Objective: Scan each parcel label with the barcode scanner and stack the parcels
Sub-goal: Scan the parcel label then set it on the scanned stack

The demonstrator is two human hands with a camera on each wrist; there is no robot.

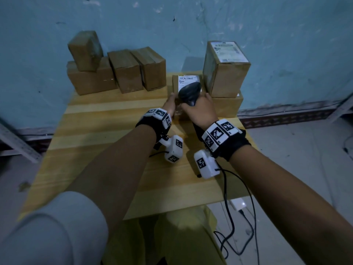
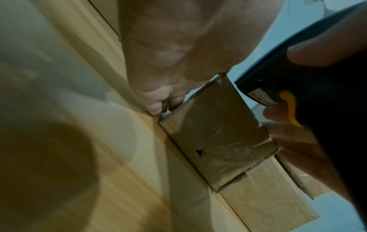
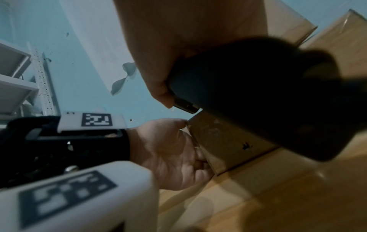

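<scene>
— Two hands at work; what's your left hand (image 1: 169, 106) doing?
— Fingers curled, gripping the small parcel's (image 1: 188, 81) left side on the bench (image 1: 107, 142).
— And your right hand (image 1: 198, 109)?
— Wrapped round the scanner (image 1: 190, 91), nose aimed away from you at the label (image 1: 186, 79).

Head view looks down and forward from above both forearms onto the table (image 1: 107, 169), wall behind. Left wrist view sits low by the tabletop, close, facing along the left hand (image 2: 168, 62) toward the parcel (image 2: 216, 138) at its fingertips. Right wrist view looks close along the right hand (image 3: 178, 47) and scanner (image 3: 268, 94). All three share the parcel between the hands.
</scene>
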